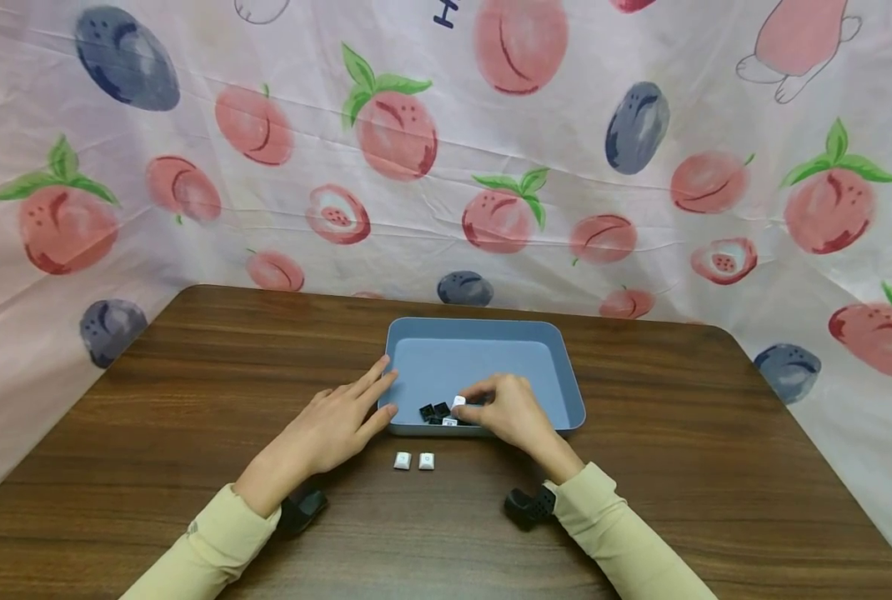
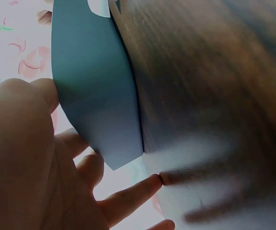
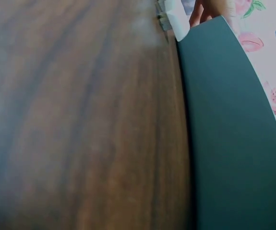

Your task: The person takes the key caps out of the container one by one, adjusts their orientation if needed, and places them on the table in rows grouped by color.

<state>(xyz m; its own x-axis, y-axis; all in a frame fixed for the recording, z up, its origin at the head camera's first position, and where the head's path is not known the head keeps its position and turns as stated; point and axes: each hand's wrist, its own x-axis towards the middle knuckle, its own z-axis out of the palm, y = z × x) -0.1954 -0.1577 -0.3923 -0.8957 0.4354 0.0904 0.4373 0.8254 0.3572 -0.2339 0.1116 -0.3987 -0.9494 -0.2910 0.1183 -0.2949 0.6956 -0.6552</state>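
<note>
A shallow blue tray (image 1: 483, 328) lies on the wooden table, with several black keycaps (image 1: 442, 409) gathered near its front wall. My right hand (image 1: 517, 408) reaches over the front rim and pinches a white keycap (image 1: 458, 401) between thumb and finger. Another white keycap (image 1: 449, 422) lies just below it, by the front wall. Spread out and fairly straight, the fingers of my left hand (image 1: 337, 421) touch the tray's left rim. In the left wrist view, the left thumb and fingers lie along the tray's wall (image 2: 97, 91).
Two white keycaps (image 1: 413, 461) sit side by side on the table (image 1: 446, 533) in front of the tray. A fruit-print cloth (image 1: 431, 208) hangs behind and beside the table. Black wrist cameras (image 1: 530, 507) sit under both wrists.
</note>
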